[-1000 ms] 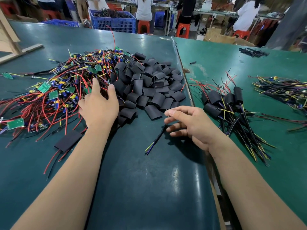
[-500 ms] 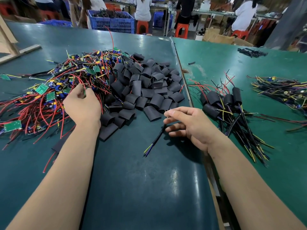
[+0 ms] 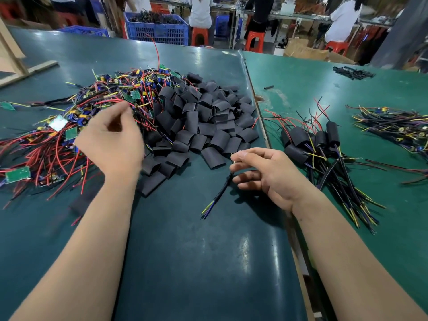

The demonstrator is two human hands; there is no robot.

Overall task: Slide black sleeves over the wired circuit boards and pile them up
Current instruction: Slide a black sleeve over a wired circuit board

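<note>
Tugging one board out of that big tangle of wired circuit boards [image 3: 76, 126] could drag neighbours along or snag red leads, since the left hand [image 3: 111, 144], blurred, pinches something I cannot make out. Black sleeves [image 3: 203, 126] lie heaped beside it, finished ones [image 3: 310, 140] piled right. Since half a second ago the left hand has lifted fingertips-up, while the right hand [image 3: 266, 174] stays half-open, lightly holding a black cable [image 3: 220, 191].

My left hand [image 3: 111, 142] is up over the heap of wired boards [image 3: 69, 126], fingers pinched on thin red wires. My right hand [image 3: 266, 174] holds a black cable [image 3: 220, 193] by its top end. Black sleeves [image 3: 203, 126] lie between, and done ones [image 3: 310, 140] sit to the right
</note>
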